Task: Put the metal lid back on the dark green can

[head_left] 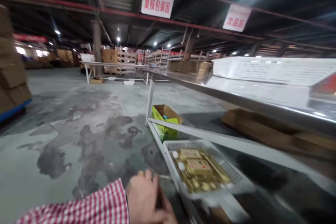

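My left hand [148, 201] is low in the view, at the end of a red-and-white checked sleeve. Its fingers are curled around something dark that I cannot make out. It hovers just left of a white perforated basket [236, 178] that holds several gold-wrapped packs [196, 169]. The basket rests on the lower rail of a long metal table [236, 103]. My right hand is out of view.
A green and yellow carton [165, 119] sits on the floor under the table's near leg. Flat cardboard [262, 126] lies on the lower shelf. Stacked boxes on a blue pallet [13, 77] stand at left. The stained concrete floor [78, 129] stretches toward far tables and wooden racks.
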Demonstrator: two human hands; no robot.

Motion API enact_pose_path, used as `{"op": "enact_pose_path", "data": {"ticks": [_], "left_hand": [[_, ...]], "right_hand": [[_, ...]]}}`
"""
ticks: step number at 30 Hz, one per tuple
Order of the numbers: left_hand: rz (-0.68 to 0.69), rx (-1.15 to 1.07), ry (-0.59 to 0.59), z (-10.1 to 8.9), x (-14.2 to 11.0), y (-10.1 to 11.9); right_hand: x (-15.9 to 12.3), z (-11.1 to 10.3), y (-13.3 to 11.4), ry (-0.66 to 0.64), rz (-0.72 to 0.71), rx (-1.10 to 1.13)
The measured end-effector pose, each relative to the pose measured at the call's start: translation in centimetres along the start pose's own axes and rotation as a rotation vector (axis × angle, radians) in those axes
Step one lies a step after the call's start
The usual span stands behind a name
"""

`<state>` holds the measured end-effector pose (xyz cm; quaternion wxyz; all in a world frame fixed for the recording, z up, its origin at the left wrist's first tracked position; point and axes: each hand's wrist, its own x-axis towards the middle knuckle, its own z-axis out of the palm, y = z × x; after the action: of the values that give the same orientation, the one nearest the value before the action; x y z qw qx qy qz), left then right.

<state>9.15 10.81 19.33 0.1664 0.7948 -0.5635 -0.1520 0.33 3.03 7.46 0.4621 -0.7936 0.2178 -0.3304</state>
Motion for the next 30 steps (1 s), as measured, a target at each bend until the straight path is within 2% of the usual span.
{"op": "enact_pose_path", "data": {"ticks": [1,2,3,5,6,8,11,13,15,17,19,21,23,25,28,30], "left_hand": [[-0.004,0.057,-0.076,-0.9,-0.1,0.0],[0.018,0.056,-0.204,-1.7,-0.2,-0.5],[0.091,0.022,-0.334,-2.5,-0.4,-1.2],[0.237,-0.033,-0.442,-3.6,-0.9,-2.8],[0.273,-0.035,-0.44,-4.0,-1.3,-3.5],[0.193,0.001,-0.378,-4.7,-2.1,-4.3],[-0.125,0.085,-0.339,-6.0,-3.1,-4.1],[-0.225,0.105,-0.303,-6.7,-3.8,-4.1],[-0.086,0.073,-0.234,-7.0,-4.7,-4.2],[0.193,0.049,-0.163,-6.9,-5.5,-4.5],[0.439,0.065,-0.199,-6.7,-5.7,-4.5],[0.51,0.086,-0.273,-6.4,-5.2,-4.4],[0.422,0.133,-0.299,-6.0,-4.3,-3.9],[0.257,0.214,-0.256,-5.8,-3.3,-3.4],[0.02,0.247,-0.073,-6.0,-2.1,-3.3],[-0.016,0.014,0.104,-7.1,-1.3,-4.0]], "right_hand": [[-0.9,-0.4,0.6,-0.01,0.011,0.027],[-1.6,-0.8,1.0,-0.027,0.015,0.07],[-2.0,-1.1,1.3,-0.058,0.013,0.124],[-2.3,-1.2,1.4,-0.147,-0.003,0.239],[-2.2,-1.1,1.4,-0.198,-0.012,0.274],[-1.8,-0.4,1.1,-0.288,-0.041,0.3],[-1.1,0.9,0.7,-0.372,-0.054,0.293],[-0.6,1.7,0.3,-0.414,-0.05,0.285],[-0.2,1.9,-0.1,-0.439,-0.086,0.338],[0.2,1.7,-0.5,-0.461,-0.152,0.405],[0.5,1.2,-1.0,-0.482,-0.209,0.418],[0.7,0.8,-1.7,-0.474,-0.232,0.394],[0.9,0.8,-2.2,-0.422,-0.235,0.392],[1.0,1.3,-2.4,-0.351,-0.214,0.354],[0.9,2.6,-1.9,-0.214,-0.119,0.231],[0.6,3.2,-1.2,-0.133,-0.074,0.169]]}}
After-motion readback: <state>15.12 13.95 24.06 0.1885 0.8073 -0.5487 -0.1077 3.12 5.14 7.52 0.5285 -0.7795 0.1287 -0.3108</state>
